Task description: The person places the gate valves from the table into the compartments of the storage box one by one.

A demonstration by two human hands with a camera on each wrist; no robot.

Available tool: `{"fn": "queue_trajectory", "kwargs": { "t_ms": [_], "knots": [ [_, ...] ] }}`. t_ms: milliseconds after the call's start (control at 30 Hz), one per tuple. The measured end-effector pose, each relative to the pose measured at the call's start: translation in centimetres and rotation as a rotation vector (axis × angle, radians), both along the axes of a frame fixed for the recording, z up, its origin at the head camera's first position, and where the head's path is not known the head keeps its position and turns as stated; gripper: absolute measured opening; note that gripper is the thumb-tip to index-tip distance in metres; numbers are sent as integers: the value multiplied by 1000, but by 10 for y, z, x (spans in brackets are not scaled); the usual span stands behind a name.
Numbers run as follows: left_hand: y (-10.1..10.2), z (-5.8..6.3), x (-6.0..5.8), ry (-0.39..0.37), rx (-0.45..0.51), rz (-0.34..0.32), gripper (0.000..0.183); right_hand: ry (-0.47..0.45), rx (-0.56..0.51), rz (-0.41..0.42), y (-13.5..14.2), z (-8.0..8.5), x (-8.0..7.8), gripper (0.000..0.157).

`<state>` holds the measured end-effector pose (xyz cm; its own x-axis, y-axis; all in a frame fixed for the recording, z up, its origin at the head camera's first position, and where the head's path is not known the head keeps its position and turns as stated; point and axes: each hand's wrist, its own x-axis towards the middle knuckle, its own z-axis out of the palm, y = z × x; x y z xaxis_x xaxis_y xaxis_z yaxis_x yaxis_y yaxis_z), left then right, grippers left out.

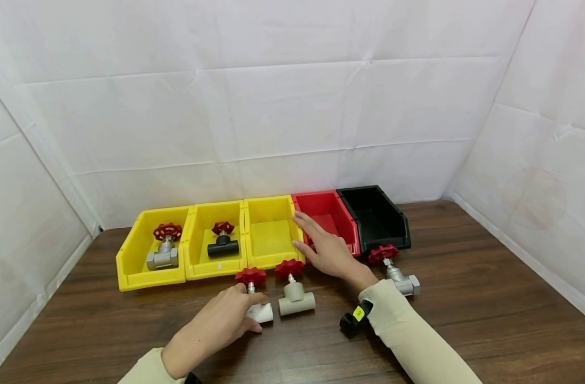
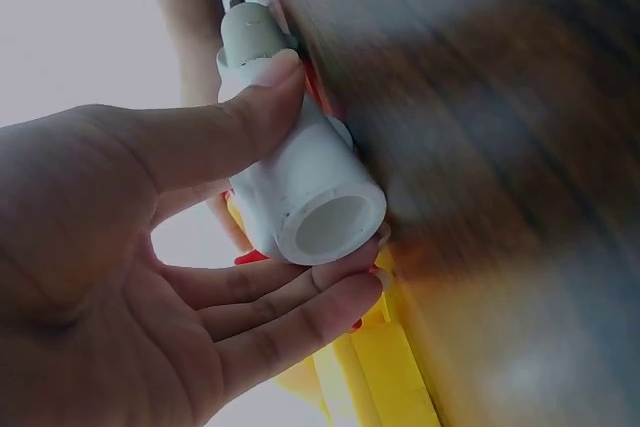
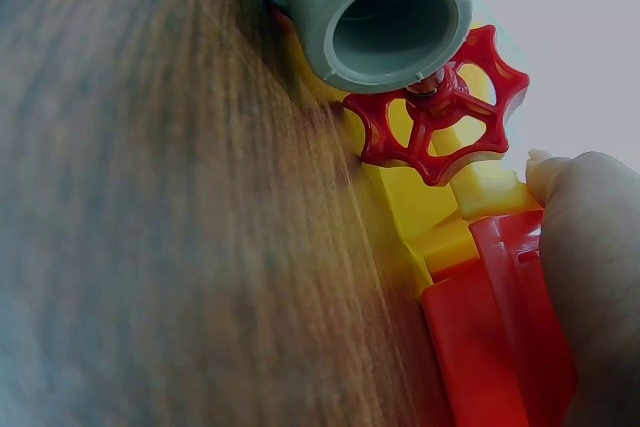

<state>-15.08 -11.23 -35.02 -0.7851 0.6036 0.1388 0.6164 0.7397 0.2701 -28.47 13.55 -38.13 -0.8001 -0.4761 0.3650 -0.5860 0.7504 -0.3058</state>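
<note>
My left hand (image 1: 220, 320) holds a white plastic stop valve (image 1: 262, 313) with a red handwheel, low over the wooden table. In the left wrist view the thumb lies along the white pipe body (image 2: 305, 182) and the fingers are beneath its open end. My right hand (image 1: 331, 255) rests with fingers extended at the adjoining walls of a yellow bin (image 1: 271, 240) and a red bin (image 1: 323, 202). Between the hands a grey-beige plastic valve (image 1: 296, 300) stands on the table, red handwheel up. The right wrist view shows its pipe mouth (image 3: 395, 32) close by.
Two more yellow bins stand left, one with a metal valve (image 1: 163, 256), the other with a black valve (image 1: 223, 245). A black bin (image 1: 371, 213) ends the row. Another metal valve (image 1: 401, 278) and a black piece with a yellow label (image 1: 355, 318) are by the right forearm.
</note>
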Motion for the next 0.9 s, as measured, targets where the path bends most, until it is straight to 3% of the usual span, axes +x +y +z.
{"fn": "queue_trajectory", "kwargs": {
  "t_ms": [500, 900],
  "knots": [
    [1, 0, 4, -25, -9, 22, 31, 1, -5, 1, -1, 2, 2, 64],
    [3, 1, 5, 24, -38, 5, 29, 1, -1, -2, -1, 0, 1, 65]
  ]
}}
